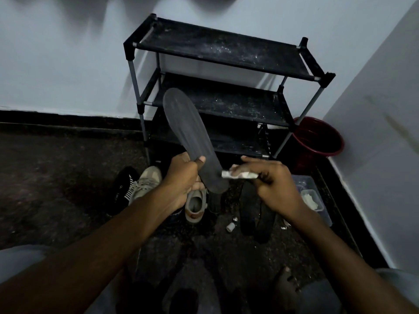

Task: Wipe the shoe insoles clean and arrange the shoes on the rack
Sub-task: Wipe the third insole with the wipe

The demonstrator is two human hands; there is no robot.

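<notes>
My left hand (pixel 184 177) grips a dark grey insole (pixel 188 132) near its heel end, with the toe end raised toward the rack. My right hand (pixel 272 180) pinches a white wipe (pixel 238 174), whose tip touches the insole's heel end. The black three-shelf shoe rack (pixel 226 53) stands against the wall with dusty shelves and no shoes on them. On the floor below my hands lie a beige sneaker (pixel 147 180), a black sneaker with white stripes (pixel 122 189) and black shoes (pixel 258 214).
A red bucket (pixel 319 139) sits right of the rack by the wall. A clear plastic box (pixel 313 198) holding white wipes stands on the floor at right. Small bits of litter (pixel 231 226) lie near the black shoes. Another dark shoe (pixel 181 291) lies near my knees.
</notes>
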